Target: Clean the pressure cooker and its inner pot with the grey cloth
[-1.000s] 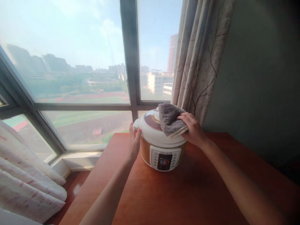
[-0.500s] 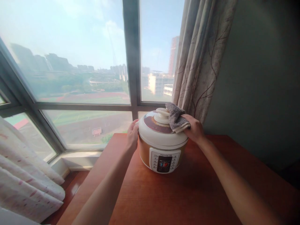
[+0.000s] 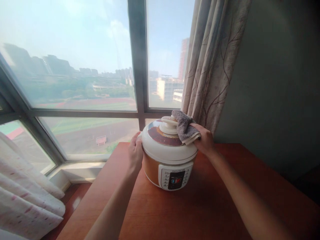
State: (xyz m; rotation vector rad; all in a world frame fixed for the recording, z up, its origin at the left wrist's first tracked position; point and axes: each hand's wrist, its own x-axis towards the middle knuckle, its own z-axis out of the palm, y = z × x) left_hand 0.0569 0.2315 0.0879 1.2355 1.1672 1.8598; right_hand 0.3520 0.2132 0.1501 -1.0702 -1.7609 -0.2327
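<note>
Grey cloth [image 3: 185, 126] is bunched in the right hand's [image 3: 206, 138] grip, against the lid [image 3: 165, 150] of the cooker [image 3: 151, 170] on the worktop [image 3: 212, 208]; the left hand [image 3: 135, 154] clasps its side. Wiping seems underway; how much is left, I cannot tell.

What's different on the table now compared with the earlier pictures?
The cooker has shifted slightly towards the person. The cloth has moved right relative to it, uncovering more of the knob. The right hand still holds the cloth; the left hand is still at the cooker's side.
</note>
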